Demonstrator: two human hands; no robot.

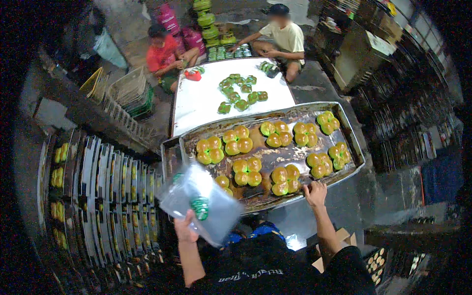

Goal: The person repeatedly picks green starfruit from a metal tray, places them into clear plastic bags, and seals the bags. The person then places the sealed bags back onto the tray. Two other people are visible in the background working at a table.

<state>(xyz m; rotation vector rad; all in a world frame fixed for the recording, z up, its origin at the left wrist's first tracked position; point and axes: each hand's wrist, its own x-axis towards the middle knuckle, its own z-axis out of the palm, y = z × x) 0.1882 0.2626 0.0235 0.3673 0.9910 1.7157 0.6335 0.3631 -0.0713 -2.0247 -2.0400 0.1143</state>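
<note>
My left hand (186, 226) holds a stack of clear plastic bags (215, 206) with green print, blurred, over the near left corner of a large metal baking tray (273, 156). Clusters of round green-and-brown glazed buns (238, 140) lie spread across the tray, and the bags partly hide one cluster. At the tray's near rim, right of the middle, rests my right hand (315, 193), its fingers curled at the edge beside a bun cluster (285, 179). Whether it grips the rim cannot be told.
Beyond the tray, a white tabletop (199, 99) bears several bagged bun clusters (241, 105). Two people sit at its far side. Tall racks of trays (107, 177) stand at the left, near stacked plastic crates (129, 88). An open cardboard box (341, 236) is at the lower right.
</note>
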